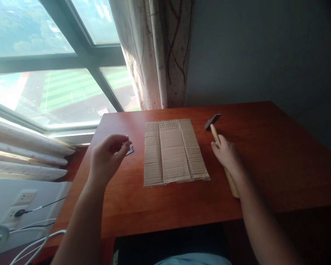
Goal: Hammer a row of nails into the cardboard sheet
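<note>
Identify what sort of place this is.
Probably a room in a home or dorm, seemingly on an upper floor: patterned curtain, wooden table, and a window looking down on a striped green field.

This looks like a home: window (pixel 57 88) at ten o'clock, patterned curtain (pixel 143 44) at twelve, wall socket (pixel 26 197) at eight.

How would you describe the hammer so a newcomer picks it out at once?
Start with the reddish-brown table and the cardboard lying on it. Just right of the cardboard, the right hand grips the hammer, head at the far end. Unlike the flat cardboard, it has a pale wooden handle and dark head.
</note>
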`<state>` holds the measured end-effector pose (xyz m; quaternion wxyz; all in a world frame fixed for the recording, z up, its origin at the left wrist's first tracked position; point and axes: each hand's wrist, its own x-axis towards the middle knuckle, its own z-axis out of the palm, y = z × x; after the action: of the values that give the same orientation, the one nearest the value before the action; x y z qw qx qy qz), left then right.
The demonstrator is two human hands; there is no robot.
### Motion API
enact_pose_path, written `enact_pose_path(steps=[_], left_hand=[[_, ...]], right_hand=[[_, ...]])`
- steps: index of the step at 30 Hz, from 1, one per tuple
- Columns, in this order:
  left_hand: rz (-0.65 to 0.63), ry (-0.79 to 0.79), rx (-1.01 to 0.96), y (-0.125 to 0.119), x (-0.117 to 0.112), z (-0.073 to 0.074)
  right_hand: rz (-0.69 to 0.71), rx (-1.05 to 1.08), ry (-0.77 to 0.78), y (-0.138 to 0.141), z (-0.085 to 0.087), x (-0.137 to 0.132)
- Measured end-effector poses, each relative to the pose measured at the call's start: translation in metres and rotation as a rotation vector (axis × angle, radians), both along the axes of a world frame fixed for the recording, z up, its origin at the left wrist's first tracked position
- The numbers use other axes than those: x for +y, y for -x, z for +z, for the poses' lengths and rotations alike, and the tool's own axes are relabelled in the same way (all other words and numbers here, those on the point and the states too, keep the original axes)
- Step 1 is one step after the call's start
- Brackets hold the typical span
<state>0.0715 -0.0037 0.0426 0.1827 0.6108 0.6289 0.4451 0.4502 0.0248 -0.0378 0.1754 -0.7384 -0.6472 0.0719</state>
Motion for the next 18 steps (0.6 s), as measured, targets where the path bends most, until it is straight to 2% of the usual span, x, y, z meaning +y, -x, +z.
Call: enact_pose_path(steps=[2, 4, 7, 9, 12, 18], left_hand=[[-0.058, -0.032, -0.177, -0.02, 0.013, 0.012], [-0.165, -0.055, -0.245, -0.041, 0.03, 0.021], [-0.323, -0.068, -0.223, -0.064, 0.056, 0.026], [-0.373, -0.085, -0.13, -0.072, 0.069, 0.023], [-0.327, -0.11, 0.019, -0.072, 0.077, 0.013], [-0.216, -0.141, 0.137, -0.061, 0.072, -0.005]], right_hand=[[-0.005, 0.0, -0.001, 0.0, 0.0, 0.0], [-0.012, -0.005, 0.001, 0.0, 0.0, 0.0], [-0.013, -0.011, 0.006, 0.001, 0.0, 0.0], [-0.012, -0.014, 0.009, 0.001, 0.0, 0.0], [-0.015, -0.021, 0.011, 0.002, 0.001, 0.0], [-0.015, -0.023, 0.004, 0.002, 0.002, -0.001]])
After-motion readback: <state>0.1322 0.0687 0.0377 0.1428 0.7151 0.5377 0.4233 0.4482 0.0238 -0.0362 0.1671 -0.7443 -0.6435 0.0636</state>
